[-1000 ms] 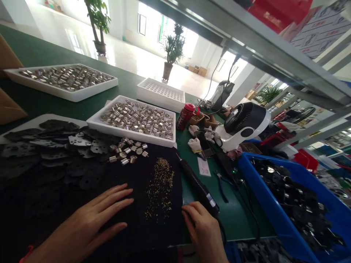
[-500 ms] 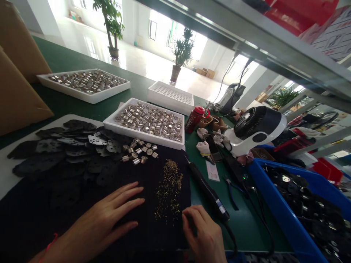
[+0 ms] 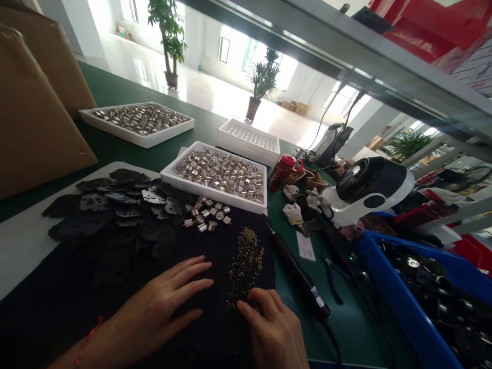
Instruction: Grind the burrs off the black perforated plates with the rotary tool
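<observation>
The left hand (image 3: 154,307) and the right hand (image 3: 273,328) both lie on a black cloth (image 3: 65,318). Between them is a thin heap of tiny gold bits (image 3: 246,266). The heap is long. It runs from the far side of the cloth toward the person, and its near end comes down by the right hand. The right hand is the nearer one. Its fingers are bent and sit on the cloth just at the low end of the heap. (They may have a few bits between them, but the bits are too small to tell.) The left hand is flat and open, with its fingers spread and pointing at the heap, and it grips nothing. Its fingertips stop just short of the gold.

Past the heap sit small metal parts (image 3: 205,216) in a loose group. To their left lie flat black plates (image 3: 115,218). Behind them, a white tray (image 3: 211,197) holds many more metal parts. To the right, a black tool (image 3: 302,282) lies on the green table (image 3: 357,328), just beside the right hand, and pliers (image 3: 332,279) lie past it.
</observation>
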Demonstrator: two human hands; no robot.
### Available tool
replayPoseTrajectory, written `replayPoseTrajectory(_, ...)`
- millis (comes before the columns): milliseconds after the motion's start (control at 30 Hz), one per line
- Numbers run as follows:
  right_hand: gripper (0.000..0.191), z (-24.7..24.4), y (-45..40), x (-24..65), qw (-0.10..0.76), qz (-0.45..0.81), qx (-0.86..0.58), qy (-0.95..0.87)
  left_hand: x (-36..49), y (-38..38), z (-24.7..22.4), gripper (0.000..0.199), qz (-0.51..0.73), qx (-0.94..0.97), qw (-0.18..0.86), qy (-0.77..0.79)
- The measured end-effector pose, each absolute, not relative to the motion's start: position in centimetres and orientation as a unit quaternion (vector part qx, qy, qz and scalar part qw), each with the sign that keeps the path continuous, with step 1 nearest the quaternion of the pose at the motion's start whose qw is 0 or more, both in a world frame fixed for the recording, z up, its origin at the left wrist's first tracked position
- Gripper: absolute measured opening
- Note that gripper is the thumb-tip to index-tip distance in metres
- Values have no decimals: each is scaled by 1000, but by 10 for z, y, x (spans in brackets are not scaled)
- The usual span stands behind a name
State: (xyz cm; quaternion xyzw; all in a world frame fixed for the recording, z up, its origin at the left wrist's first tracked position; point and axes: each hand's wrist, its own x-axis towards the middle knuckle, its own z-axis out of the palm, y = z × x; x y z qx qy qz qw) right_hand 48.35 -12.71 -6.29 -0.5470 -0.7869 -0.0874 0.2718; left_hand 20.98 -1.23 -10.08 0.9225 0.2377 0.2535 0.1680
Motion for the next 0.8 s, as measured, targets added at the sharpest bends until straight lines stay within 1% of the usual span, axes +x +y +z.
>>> replayPoseTrajectory(100,36,-65,-135,489,270,-110,-546,-785,209,-12,-101,49,250,924,165,237)
replayPoseTrajectory(300,42,-78,-136,483,264,-95,-521,-806,209,-12,-102,46,260,922,159,237)
replayPoseTrajectory(500,29,-78,-142,484,289,-94,-512,-803,212,-12,-96,41,277,919,158,233)
replayPoseTrajectory(800,37,-79,-132,480,293,-106,-509,-802,211,-12,-96,42,273,919,164,234)
